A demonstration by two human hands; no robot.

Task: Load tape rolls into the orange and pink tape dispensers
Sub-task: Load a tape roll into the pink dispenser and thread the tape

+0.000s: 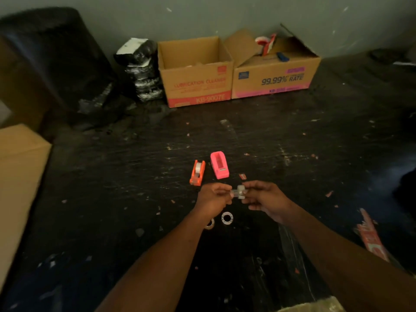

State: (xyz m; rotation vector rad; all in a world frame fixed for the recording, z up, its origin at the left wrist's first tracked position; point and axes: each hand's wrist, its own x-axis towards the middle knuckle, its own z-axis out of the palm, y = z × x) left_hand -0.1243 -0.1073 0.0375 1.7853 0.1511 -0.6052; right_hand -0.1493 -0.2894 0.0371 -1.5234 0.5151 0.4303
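Note:
An orange tape dispenser [197,172] lies on the dark floor with a clear tape roll seated in it. To its right lies a pink tape dispenser [219,164], its well empty. Just in front of them, my right hand [266,199] holds a small clear tape roll [240,192], and my left hand [213,197] pinches the loose tape end pulled out from it. Two more tape rolls lie on the floor under my wrists: one [227,218] in plain sight, the other [209,224] partly hidden by my left forearm.
Two open cardboard boxes [195,70] [273,70] stand against the back wall, beside a stack of black-wrapped bundles [141,68]. A big cardboard box [20,176] is at the left. A red and white wrapper [370,235] and paper scraps litter the floor.

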